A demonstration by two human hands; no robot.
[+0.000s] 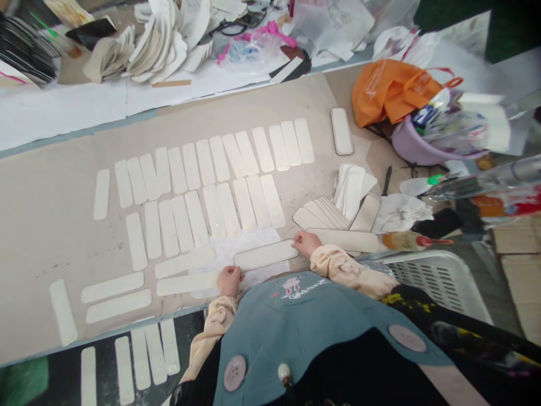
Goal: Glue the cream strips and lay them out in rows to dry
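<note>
My left hand [229, 281] pinches the left end of a long white strip with rounded ends and a dark edge [266, 255]. The strip's right end is between the fingers of my right hand [306, 243]. It lies level over white paper [274, 272] at the table's near edge. Rows of similar pale strips [180, 170] spread to the left and beyond. Just past my right hand are a fan of dark-edged strips [321, 213] and a stack of white ones [350, 189].
A purple basin [416, 148] full of packets and an orange bag [384, 93] are at the right. Nearer are a glue bottle [403, 241], a white crumpled cloth [401, 213] and a grey plastic basket [439, 276]. White cut pieces [160, 51] pile up at the back left.
</note>
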